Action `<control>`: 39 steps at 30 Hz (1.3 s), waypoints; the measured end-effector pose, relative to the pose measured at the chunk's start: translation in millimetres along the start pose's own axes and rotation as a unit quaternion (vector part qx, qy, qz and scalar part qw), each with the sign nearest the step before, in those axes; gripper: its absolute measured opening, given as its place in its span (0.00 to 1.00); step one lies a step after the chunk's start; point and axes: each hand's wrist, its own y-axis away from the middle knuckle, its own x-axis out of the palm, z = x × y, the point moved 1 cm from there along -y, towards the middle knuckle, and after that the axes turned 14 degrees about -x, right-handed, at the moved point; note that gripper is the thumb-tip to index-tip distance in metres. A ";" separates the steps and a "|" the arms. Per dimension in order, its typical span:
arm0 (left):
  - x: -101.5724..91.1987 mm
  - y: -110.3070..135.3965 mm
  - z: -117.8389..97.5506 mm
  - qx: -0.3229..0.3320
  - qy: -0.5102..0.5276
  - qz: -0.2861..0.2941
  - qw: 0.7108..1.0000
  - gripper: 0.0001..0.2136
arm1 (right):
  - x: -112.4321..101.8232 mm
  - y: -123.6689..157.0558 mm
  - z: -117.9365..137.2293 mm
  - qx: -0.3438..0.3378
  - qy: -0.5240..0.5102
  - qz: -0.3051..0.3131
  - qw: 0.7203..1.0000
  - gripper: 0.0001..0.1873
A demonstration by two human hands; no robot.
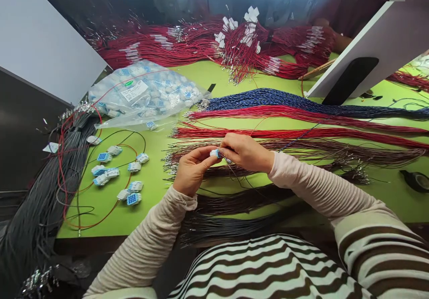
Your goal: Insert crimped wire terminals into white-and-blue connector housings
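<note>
Between the thumb and fingers of my left hand (192, 167) is a small white and blue wire connector (215, 153). My right hand (246, 152) pinches thin wires at the connector's right side; their ends are hidden by the fingers. Dark wires (234, 176) hang down from there over the bundles. Beneath my hands lie brown wires (301, 149) with metal-tipped ends, and red wires (268, 132) run just beyond them. To the left, several loose connectors (133, 199) of the same white and blue kind are scattered on the green tabletop (154, 218).
A clear plastic bag of connectors (147, 89) stands at the back left. Blue-black wires (268, 98) stretch across behind the red ones. Grey wires (63, 169) hang over the left edge. Red bundles (201, 44) line the back. A black tape roll (415, 181) sits at right.
</note>
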 end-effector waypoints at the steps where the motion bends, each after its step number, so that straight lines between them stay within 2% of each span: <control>1: -0.3 0.0 -0.1 -0.001 -0.001 0.001 1.000 0.15 | -1.0 0.2 -0.1 -0.005 0.002 0.007 1.000 0.08; 7: 0.4 1.8 -2.6 -0.003 0.002 0.011 1.000 0.15 | -12.8 2.4 -0.7 -0.013 -0.085 -0.044 0.995 0.05; 14: 0.9 2.4 -3.4 0.026 -0.028 0.018 0.999 0.15 | -18.8 6.5 -1.5 -0.014 -0.147 -0.032 0.989 0.05; 23: -2.1 3.6 -2.7 0.017 -0.033 0.015 0.999 0.15 | -5.4 5.3 3.3 -0.005 -0.123 -0.058 0.991 0.04; 31: 2.0 3.4 -5.8 -0.029 0.026 0.044 0.998 0.15 | -13.6 7.1 2.5 -0.015 -0.165 -0.055 0.985 0.04; 39: 2.9 1.9 -2.6 -0.023 0.034 0.049 0.998 0.15 | -3.1 6.6 4.2 -0.053 -0.064 -0.091 0.992 0.03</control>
